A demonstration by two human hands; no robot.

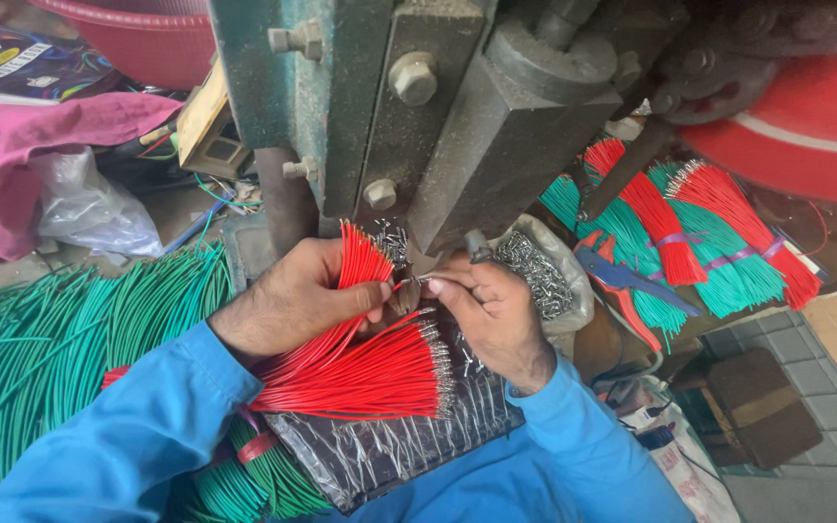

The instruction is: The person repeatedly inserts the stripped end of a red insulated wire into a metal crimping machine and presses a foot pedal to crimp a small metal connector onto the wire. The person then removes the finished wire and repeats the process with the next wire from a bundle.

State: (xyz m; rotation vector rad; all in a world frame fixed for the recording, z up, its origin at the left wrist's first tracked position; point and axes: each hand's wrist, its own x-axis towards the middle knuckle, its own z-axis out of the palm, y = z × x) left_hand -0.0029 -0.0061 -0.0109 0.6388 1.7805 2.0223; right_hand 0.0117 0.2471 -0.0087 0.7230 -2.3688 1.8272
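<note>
Hands at press [496, 126]: left hand [293, 295] curled shut around a fan of red wires [360, 261]; right hand [496, 310] pinching one wire's tip under the press. Finished red bundle [370, 378] below them; green wires [70, 339] left; metal terminals [535, 276] right.

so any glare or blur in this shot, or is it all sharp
Head view: even daylight, hands and red wires sharp; mild glare on the plastic sheet and clear bag; the press above is darker; edges bend slightly from the wide lens.
</note>
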